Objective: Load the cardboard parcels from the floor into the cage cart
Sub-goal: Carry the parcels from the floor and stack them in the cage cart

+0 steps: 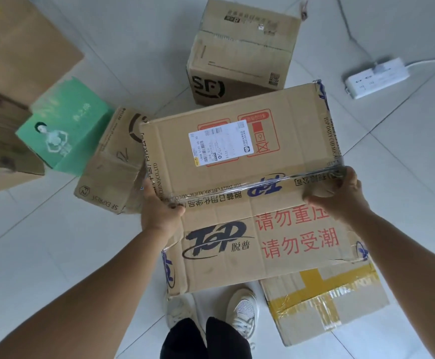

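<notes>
With left hand and right hand gripping opposite sides of the big box, load looks balanced between them for carrying.

Head view looks steeply down, close above floor

Under me is a pale tiled floor. On it stand an SF box, a flat SF Express box, a green carton, a yellow-taped box, a white power strip and my shoes.
</notes>
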Available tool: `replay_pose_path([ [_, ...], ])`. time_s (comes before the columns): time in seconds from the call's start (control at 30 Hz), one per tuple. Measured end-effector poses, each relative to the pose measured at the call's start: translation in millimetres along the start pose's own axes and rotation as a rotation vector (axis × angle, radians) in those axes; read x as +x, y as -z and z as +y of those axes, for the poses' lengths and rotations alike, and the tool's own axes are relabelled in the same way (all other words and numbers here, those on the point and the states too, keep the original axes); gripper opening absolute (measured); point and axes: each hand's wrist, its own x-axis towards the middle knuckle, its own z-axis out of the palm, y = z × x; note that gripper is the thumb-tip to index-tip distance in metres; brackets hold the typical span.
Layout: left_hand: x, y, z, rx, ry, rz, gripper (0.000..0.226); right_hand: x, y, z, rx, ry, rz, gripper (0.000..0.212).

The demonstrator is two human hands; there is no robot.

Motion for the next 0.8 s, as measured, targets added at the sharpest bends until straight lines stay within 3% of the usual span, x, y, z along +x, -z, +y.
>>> replay_pose_path([
  [0.43,-150.2,171.2,88.2,-0.147,-0.14,0.186,0.08,-161.6,140.1,-106.9,0.096,0.187,0.088,0.087],
  [0.53,-183.1,215.6,90.5,-0.175,-0.145,0.233,0.093,-203.1,157.6,-133.9,0.112,0.254,0.095,0.084],
  [0.8,-285.3,341.1,51.3,-0.322,-0.174,0.381,0.1,-338.3,168.1,-195.2,0.097,0.459,0.091,0.091],
])
